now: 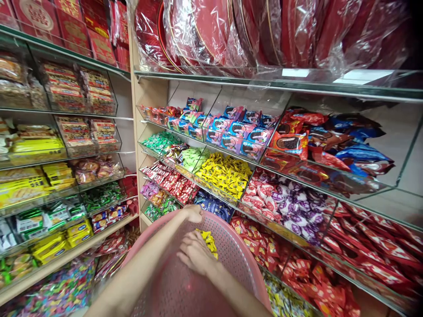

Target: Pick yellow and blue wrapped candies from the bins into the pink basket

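I hold a pink perforated plastic basket (244, 259) in front of candy shelves. My left hand (193, 213) curls over the basket's far rim and grips it. My right hand (195, 253) is inside the basket, fingers bent down over a small heap of yellow wrapped candies (210, 242); whether it holds any is hidden. Just beyond the basket is a glass bin of the same yellow candies (226, 174).
Glass-fronted bins hold blue cookie packs (238, 130), red and purple sweets (284, 202), green candies (158, 141) and red packets (330, 273). Shelves on the left (49, 176) carry wafer and biscuit packs. Red wrapped trays (231, 26) stand on top.
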Available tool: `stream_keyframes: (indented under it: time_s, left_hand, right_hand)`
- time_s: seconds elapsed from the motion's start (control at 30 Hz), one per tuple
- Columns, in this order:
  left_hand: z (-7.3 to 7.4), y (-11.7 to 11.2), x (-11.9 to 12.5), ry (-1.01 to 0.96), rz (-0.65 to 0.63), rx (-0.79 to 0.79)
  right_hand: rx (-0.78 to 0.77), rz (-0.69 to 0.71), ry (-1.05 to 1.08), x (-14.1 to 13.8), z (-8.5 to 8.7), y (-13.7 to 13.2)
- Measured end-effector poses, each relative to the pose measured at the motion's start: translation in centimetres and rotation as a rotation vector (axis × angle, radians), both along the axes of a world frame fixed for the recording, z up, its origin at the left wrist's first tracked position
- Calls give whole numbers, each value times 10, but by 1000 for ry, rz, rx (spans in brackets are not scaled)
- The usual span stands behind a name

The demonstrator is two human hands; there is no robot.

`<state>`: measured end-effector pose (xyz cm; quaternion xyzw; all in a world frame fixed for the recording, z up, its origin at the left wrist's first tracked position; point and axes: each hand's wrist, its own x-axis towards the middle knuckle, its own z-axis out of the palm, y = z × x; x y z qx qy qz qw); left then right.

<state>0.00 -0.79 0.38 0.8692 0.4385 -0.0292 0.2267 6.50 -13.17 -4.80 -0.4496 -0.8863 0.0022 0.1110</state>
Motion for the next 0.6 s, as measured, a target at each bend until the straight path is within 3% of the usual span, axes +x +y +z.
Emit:
stream_keyframes:
  time_s: [0.17, 0.33, 0.43, 0.6]
  left_hand:
    - [3, 1, -4, 43, -5, 12]
    - [-1, 2, -4, 13, 24, -32]
    - [-4, 3, -6, -15, 26, -20]
    - [-5, 4, -14, -31, 40, -3]
  right_hand:
    - [204, -238, 147, 26, 72, 13]
    - [412, -515, 140, 64, 136, 52]
    - [363, -658, 21, 76, 152, 79]
    - [181, -782, -51, 81, 150, 111]
